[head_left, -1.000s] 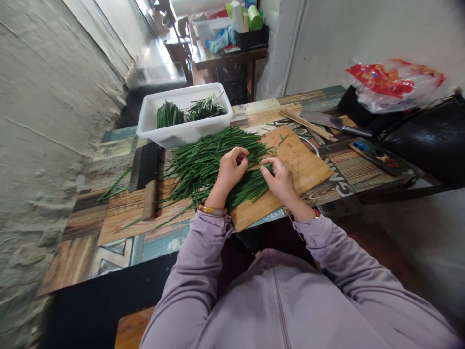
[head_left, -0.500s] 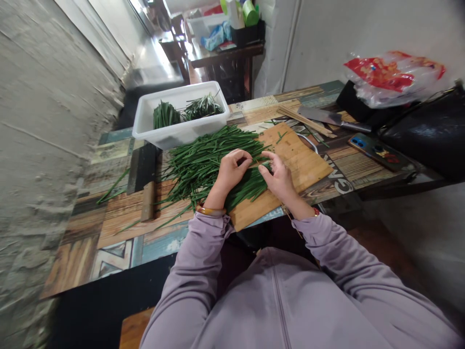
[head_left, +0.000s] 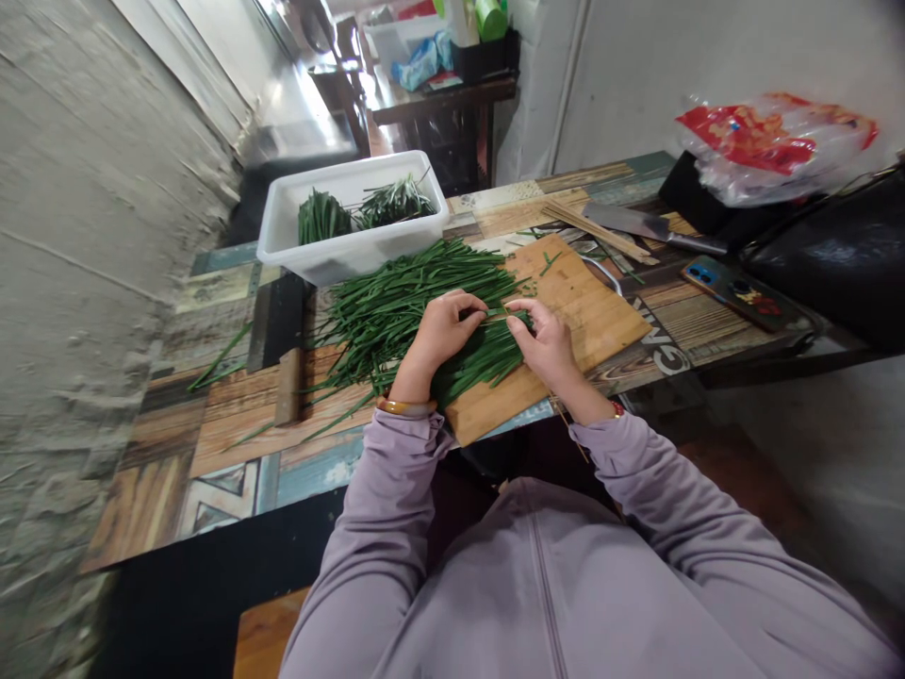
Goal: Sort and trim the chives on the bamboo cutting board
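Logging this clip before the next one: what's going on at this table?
A person in lilac sleeves works bare-handed on a pile of chives lying across a wooden cutting board. The left hand and right hand meet at the top of the pile, fingertips pinched on chives. Behind it a white tub holds more greens. A cleaver and a phone lie untouched to the right.

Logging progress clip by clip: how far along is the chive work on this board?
Looks done: two bunches of green chives lie in the white plastic tub. In hand: the left hand and right hand pinch one thin green chive stalk between them over the wooden cutting board. Left: the large loose pile of long green chives across board and patterned table.
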`<state>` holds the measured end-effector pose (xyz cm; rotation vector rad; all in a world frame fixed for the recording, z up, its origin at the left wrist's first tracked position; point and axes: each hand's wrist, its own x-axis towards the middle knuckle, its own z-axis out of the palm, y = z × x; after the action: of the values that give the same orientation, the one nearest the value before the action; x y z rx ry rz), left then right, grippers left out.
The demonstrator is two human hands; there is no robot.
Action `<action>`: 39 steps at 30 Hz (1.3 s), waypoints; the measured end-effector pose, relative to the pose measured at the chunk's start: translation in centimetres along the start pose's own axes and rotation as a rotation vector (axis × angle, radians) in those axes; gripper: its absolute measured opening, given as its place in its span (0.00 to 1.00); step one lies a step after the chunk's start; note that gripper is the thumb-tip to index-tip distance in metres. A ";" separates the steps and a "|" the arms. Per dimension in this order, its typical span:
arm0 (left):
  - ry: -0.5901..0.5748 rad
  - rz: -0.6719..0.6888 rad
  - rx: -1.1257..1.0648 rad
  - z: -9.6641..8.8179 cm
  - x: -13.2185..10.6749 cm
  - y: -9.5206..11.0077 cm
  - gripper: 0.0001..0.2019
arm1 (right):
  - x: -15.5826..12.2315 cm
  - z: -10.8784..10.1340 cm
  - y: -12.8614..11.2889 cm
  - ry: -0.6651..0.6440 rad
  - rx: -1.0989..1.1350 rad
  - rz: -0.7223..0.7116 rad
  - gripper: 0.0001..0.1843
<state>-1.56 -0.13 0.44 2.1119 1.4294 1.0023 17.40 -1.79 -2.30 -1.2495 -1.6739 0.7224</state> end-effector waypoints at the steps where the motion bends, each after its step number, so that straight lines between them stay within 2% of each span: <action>1: 0.013 -0.002 0.000 0.0 0.0 -0.1 0.06 | 0.0 0.0 0.0 0.003 0.005 -0.006 0.18; 9: 0.118 -0.012 -0.011 1.0 0.2 0.2 0.05 | -0.1 -0.3 -0.4 -0.021 -0.014 -0.027 0.30; 27: 0.138 0.028 -0.061 1.2 0.1 0.7 0.05 | 0.0 -0.4 -0.9 -0.026 -0.031 -0.063 0.28; 39: 0.136 0.095 -0.054 1.3 0.0 0.9 0.07 | 0.0 -0.4 -1.0 -0.037 -0.037 -0.033 0.26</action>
<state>-0.08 -0.35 0.19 2.1251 1.3580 1.2288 17.33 -2.17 -1.30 -1.2383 -1.7410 0.7008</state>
